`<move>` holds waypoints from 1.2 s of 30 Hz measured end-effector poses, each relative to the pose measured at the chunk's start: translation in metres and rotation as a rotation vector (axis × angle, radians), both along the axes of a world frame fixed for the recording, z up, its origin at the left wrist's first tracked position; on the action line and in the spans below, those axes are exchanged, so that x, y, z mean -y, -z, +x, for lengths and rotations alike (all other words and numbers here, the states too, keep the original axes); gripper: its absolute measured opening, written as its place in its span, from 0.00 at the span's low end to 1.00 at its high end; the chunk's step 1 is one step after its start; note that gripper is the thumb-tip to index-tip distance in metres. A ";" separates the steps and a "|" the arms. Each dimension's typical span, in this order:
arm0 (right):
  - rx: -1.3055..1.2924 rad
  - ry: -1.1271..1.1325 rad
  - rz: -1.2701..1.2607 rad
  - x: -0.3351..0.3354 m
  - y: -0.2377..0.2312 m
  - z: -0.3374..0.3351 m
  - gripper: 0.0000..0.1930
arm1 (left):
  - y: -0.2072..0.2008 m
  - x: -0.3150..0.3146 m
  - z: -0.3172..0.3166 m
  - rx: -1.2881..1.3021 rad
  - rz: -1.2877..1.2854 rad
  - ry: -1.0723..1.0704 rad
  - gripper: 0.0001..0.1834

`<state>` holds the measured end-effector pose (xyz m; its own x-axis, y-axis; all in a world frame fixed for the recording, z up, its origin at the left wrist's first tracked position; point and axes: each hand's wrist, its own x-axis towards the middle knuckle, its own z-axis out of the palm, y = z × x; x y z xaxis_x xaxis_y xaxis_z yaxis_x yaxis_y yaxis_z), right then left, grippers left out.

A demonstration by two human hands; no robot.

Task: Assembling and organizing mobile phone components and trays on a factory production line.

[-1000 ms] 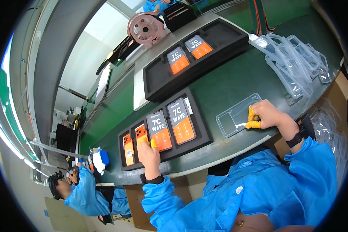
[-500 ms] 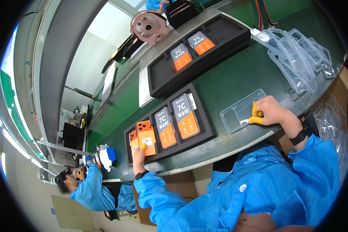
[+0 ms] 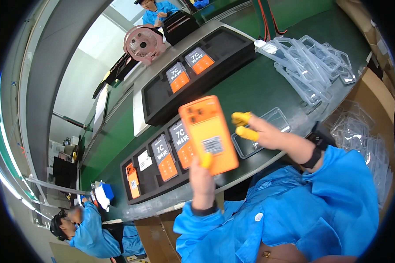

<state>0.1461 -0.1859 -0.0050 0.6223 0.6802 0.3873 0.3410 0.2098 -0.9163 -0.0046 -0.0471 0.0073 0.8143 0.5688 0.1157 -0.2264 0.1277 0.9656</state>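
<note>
My left hand (image 3: 202, 186) grips an orange phone (image 3: 224, 149) by its lower end, above the near tray. Its back, with camera lenses and a white label, faces up. My right hand (image 3: 270, 136), wearing yellow finger cots, is just right of the phone, thumb and forefinger apart and holding nothing. Beneath and behind it, a clear plastic case (image 3: 277, 117) lies on the green table, partly hidden. In the black foam tray (image 3: 156, 189) sit two phones with grey-and-orange fronts (image 3: 163, 158) and another orange phone (image 3: 132, 180); one slot shows a white paper (image 3: 145, 160).
Beyond, a second black tray (image 3: 156, 100) holds two more phones. A pile of clear plastic cases (image 3: 307, 65) lies at the right. Farther off stand a pink fan (image 3: 143, 44) and a dark bin (image 3: 178, 27). Co-workers in blue are at far left and back.
My left hand has lifted the orange phone out of the near tray and carried it right. My right hand has let go of the clear case and moved toward the phone.
</note>
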 end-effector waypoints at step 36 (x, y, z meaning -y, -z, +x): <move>0.779 -0.242 -0.556 0.056 -0.018 0.043 0.41 | 0.007 0.030 0.030 -0.293 1.037 0.026 0.53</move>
<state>0.1894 -0.2419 0.0129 0.1491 0.9648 0.2167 0.8955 -0.0388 -0.4433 0.0255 -0.0767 0.0004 0.8990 0.2879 0.3299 0.0224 -0.7826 0.6221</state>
